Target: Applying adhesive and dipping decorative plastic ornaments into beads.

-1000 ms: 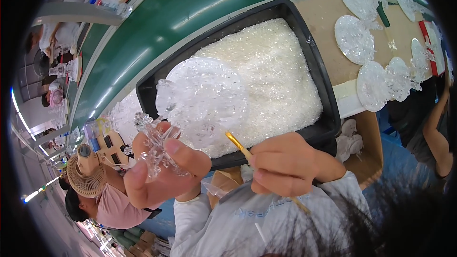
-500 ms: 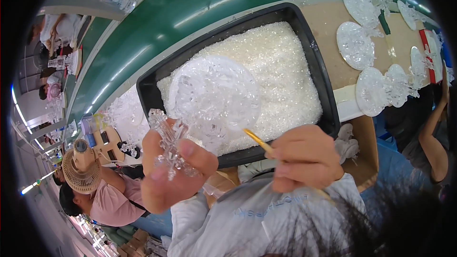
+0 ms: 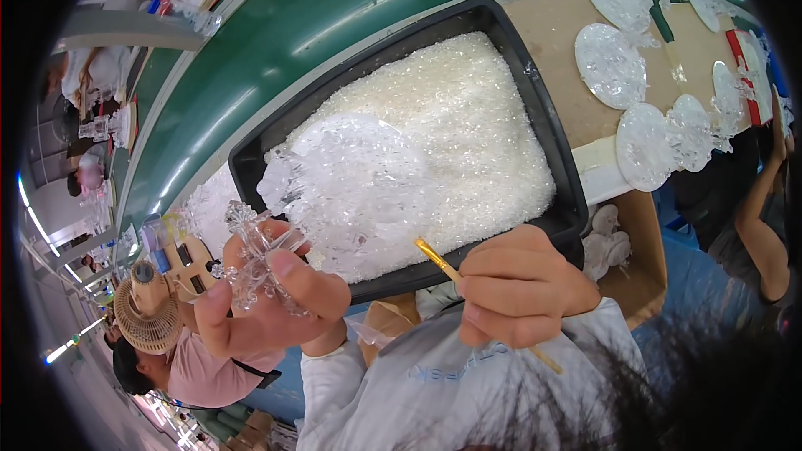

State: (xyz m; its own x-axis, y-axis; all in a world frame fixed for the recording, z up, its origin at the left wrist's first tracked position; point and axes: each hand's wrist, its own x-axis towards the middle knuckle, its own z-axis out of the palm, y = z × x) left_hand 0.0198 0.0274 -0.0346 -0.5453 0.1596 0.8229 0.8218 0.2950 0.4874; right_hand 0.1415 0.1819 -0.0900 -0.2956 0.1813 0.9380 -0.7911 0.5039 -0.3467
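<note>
My left hand [image 3: 288,301] pinches a clear, branching plastic ornament [image 3: 255,263] between thumb and fingers, held up at the near left corner of a black tray [image 3: 574,200]. In my right hand [image 3: 526,284] is a thin paintbrush [image 3: 436,257] with a gold-coloured ferrule, its tip pointing up and left over the tray's near edge. White, glittering granules [image 3: 468,108] fill the tray. On them, at the left, lies a round clear plastic piece [image 3: 359,175] with raised shapes. The brush tip is apart from the ornament.
Several round clear pieces [image 3: 610,67] rest on the brown board [image 3: 543,33] at the right. Beyond the tray runs a green belt [image 3: 334,25]. A beige fan [image 3: 149,305] and a person in pink [image 3: 217,359] are at the left; another person's arm [image 3: 764,234] shows at the right. A cardboard box [image 3: 639,284] stands below the board.
My left hand has moved left and turned the ornament. The right hand with the paintbrush has shifted slightly left. The view has shifted a little, and the round piece in the tray looks different.
</note>
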